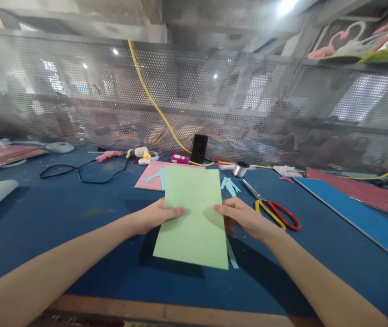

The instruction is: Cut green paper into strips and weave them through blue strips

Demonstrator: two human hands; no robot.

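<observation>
A light green sheet of paper (194, 227) is held up off the blue tabletop, its near edge casting a shadow below. My left hand (156, 214) grips its left edge, thumb on top and fingers hidden underneath. On the opposite edge my right hand (239, 215) pinches the sheet the same way, with some fingers curled under. Behind the sheet lie a pink sheet (146, 179) and light blue paper strips (229, 186). Another pale blue strip (232, 256) sticks out below my right hand. Scissors (275, 211) with red and yellow handles rest just right of that hand.
A wire spool (240, 169), a black phone-like device (199, 148) and a magenta box (180, 158) stand at the back. A pink glue gun (110, 155) with a black cord lies back left. Blue board (357, 213) lies right. Perforated metal mesh (180, 91) borders the table's far side.
</observation>
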